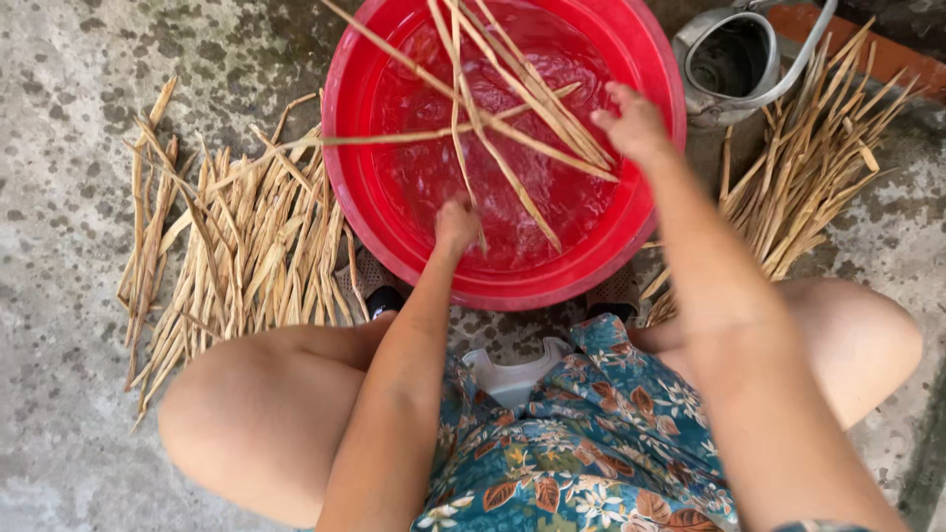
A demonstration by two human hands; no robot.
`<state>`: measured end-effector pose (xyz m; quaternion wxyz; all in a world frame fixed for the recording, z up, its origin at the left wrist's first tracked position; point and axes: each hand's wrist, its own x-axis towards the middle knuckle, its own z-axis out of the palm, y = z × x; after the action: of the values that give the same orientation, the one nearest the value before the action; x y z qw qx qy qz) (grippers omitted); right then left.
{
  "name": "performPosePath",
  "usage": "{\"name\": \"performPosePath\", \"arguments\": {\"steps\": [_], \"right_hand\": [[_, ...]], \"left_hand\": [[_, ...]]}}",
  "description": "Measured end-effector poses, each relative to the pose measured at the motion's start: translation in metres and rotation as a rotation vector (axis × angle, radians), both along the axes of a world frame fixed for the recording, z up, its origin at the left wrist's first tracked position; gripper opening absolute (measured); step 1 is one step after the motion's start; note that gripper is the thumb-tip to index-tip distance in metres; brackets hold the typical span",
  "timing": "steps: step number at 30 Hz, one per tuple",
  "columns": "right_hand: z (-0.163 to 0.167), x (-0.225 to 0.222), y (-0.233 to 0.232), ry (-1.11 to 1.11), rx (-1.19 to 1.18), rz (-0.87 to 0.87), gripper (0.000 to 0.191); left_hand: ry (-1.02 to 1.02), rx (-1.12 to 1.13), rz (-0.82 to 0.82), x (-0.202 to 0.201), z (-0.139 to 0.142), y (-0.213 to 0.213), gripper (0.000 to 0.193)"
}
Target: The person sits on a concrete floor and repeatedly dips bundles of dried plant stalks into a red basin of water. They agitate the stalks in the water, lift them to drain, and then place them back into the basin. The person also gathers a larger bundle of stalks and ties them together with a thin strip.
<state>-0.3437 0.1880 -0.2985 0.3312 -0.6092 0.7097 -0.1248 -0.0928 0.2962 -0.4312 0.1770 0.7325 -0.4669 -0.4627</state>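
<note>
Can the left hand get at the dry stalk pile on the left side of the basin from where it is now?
Probably yes. The left hand is in the red basin, gripping wet stalks; the dry pile lies just beyond the rim, with nothing between them.

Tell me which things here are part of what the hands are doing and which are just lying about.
In use:
- left hand and right hand, both on the long dry strips
- red basin of water

Lying about:
- pile of strips on the left
- pile of strips on the right
- metal kettle
</note>
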Motion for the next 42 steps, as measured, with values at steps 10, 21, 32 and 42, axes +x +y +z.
{"name": "performPosePath", "arguments": {"steps": [10,21,32,42], "right_hand": [[-0.09,0.131,0.08,-0.243,0.123,-0.02,0.034],[-0.062,0.125,-0.029,0.11,-0.203,0.227,0.076],[-0.138,0.121,0.06,-0.806,0.792,-0.077,0.07],[-0.096,0.101,0.059,-1.072,0.501,-0.397,0.094]], "left_hand": [[0.849,0.172,0.304,-0.004,-0.018,-0.026,0.07],[0.613,0.055,0.656,0.011,-0.052,-0.036,0.054],[0.615,0.322,0.342,0.0,-0.061,-0.034,0.114],[0.503,0.08,-0.028,-0.033,0.004,-0.066,0.103]]}}
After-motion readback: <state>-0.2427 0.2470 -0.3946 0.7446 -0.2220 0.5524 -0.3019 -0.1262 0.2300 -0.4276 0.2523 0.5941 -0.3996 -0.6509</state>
